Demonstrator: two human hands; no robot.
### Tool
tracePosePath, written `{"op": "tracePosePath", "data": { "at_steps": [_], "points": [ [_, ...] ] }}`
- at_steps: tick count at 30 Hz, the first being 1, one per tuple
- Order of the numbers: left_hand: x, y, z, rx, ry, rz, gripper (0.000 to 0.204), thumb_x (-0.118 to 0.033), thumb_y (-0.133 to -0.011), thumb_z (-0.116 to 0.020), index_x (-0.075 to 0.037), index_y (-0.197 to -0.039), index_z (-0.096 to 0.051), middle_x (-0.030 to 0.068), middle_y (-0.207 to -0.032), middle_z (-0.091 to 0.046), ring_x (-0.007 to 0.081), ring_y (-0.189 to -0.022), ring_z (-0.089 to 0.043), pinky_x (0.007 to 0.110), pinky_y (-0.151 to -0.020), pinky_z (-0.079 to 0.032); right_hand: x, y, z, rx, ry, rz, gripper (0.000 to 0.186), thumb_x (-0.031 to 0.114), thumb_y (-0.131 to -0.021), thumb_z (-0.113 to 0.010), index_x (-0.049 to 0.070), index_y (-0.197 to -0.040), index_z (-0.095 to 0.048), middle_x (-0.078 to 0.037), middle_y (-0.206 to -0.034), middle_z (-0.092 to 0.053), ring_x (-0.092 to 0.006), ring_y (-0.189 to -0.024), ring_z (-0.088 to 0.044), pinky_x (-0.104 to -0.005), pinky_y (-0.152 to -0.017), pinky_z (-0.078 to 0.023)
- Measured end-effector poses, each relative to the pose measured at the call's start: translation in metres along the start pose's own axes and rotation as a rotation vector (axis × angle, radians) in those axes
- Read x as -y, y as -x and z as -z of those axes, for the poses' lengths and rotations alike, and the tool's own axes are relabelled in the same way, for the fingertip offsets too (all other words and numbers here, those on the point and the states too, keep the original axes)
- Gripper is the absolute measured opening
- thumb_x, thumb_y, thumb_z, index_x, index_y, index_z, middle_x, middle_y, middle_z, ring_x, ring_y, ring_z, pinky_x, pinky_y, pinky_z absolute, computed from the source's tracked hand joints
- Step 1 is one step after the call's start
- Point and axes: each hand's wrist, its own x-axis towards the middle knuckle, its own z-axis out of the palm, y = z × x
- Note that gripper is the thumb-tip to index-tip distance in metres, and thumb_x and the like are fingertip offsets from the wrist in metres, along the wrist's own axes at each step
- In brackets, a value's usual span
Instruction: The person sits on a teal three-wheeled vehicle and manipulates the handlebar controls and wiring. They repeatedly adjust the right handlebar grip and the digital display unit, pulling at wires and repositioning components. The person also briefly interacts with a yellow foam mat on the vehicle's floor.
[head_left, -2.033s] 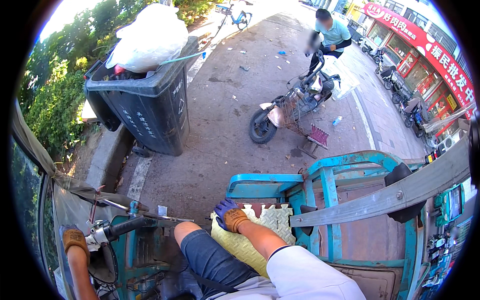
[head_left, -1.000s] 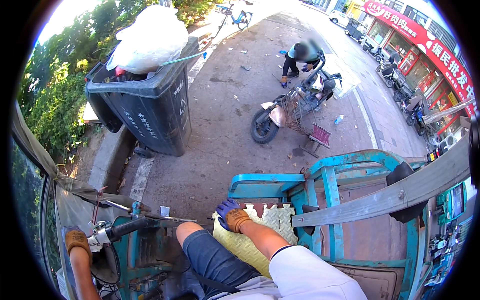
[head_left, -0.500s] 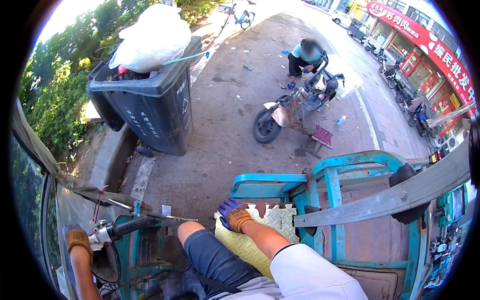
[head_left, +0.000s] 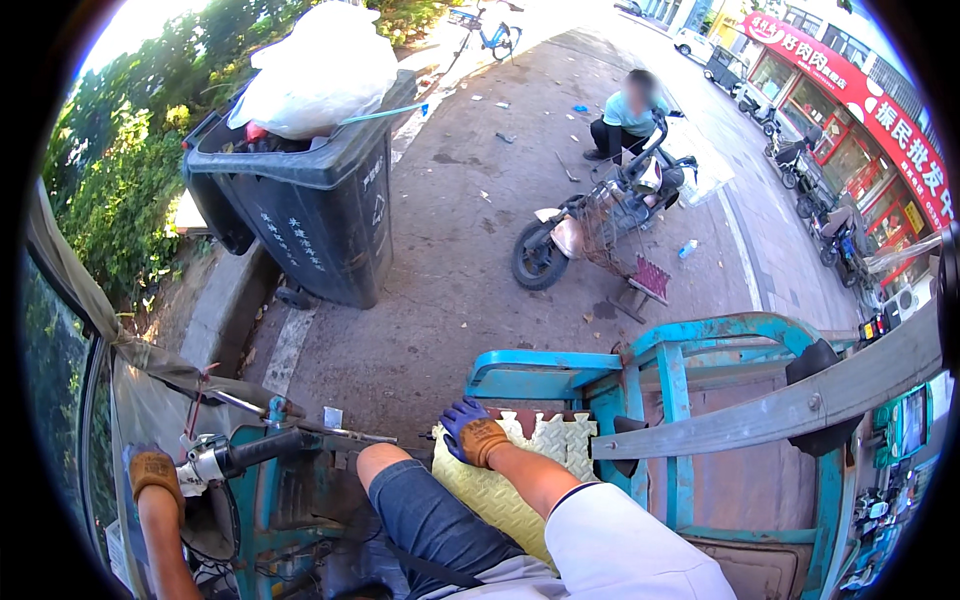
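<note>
My left hand [head_left: 156, 474], in a purple and brown work glove, is closed at the outer end of a handlebar [head_left: 205, 464], beside its silver clamp; the fingertips are mostly hidden. A black grip [head_left: 262, 452] extends to the right of that clamp. With the palm down, my gloved right hand [head_left: 472, 434] lies on a yellow textured foam mat [head_left: 500, 490], fingers stretched toward its far left edge. The mat covers the seat beside my thigh, and nothing shows between those fingers.
A turquoise metal cargo frame [head_left: 680, 430] stands to my right, crossed by a grey bar [head_left: 760, 410]. Ahead left is a dark wheeled bin [head_left: 300, 220] topped by a white bag [head_left: 320, 75]. A person [head_left: 628, 115] crouches behind a parked scooter [head_left: 600, 215]. Shops line the right.
The crouching person has raised their upper body and head behind the scooter. The surroundings have shifted slightly in view. My two hands keep their places on the handlebar and the mat.
</note>
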Motion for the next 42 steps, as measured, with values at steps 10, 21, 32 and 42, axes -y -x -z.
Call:
{"op": "tracePosePath", "data": {
  "at_steps": [10,21,32,42],
  "points": [
    [-0.006,0.001,0.013,-0.047,0.013,-0.035,0.036,-0.032,-0.063,-0.094,-0.020,-0.097,-0.087,0.0106,-0.112,-0.082,0.0276,-0.111,-0.078,0.039,-0.098,-0.060,-0.009,0.006,0.010,0.017,-0.020,-0.021,0.042,0.033,-0.099,-0.062,0.003,-0.127,-0.072,-0.019,-0.129,-0.070,-0.0371,-0.131,-0.060,-0.0541,-0.124,-0.035],
    [-0.021,0.060,0.074,-0.406,0.376,0.001,0.010,-0.021,-0.079,-0.084,-0.020,-0.088,-0.085,0.0097,-0.096,-0.083,0.0291,-0.093,-0.080,0.041,-0.084,-0.062,-0.040,0.024,-0.033,0.217,0.082,-0.412,0.035,0.031,-0.092,-0.067,0.004,-0.111,-0.080,-0.025,-0.125,-0.075,-0.0392,-0.125,-0.069,-0.0509,-0.118,-0.045],
    [-0.115,0.314,-0.125,-0.926,1.033,0.560,0.078,-0.013,-0.085,-0.075,-0.005,-0.158,-0.049,0.0224,-0.155,-0.054,0.0455,-0.143,-0.051,0.056,-0.121,-0.041,0.007,0.005,0.002,-0.105,0.020,0.079,0.039,0.023,-0.092,-0.066,0.007,-0.128,-0.071,-0.017,-0.135,-0.070,-0.0380,-0.132,-0.059,-0.0567,-0.125,-0.033],
    [-0.112,0.435,-0.326,-0.421,1.041,1.154,0.081,-0.027,-0.092,-0.080,-0.002,-0.159,-0.044,0.0261,-0.156,-0.054,0.0469,-0.143,-0.051,0.051,-0.123,-0.040,0.031,-0.016,0.009,-0.064,-0.087,-0.085,0.055,0.023,-0.098,-0.068,-0.001,-0.147,-0.059,-0.026,-0.147,-0.063,-0.0420,-0.140,-0.056,-0.0480,-0.120,-0.041]
  ]
}}
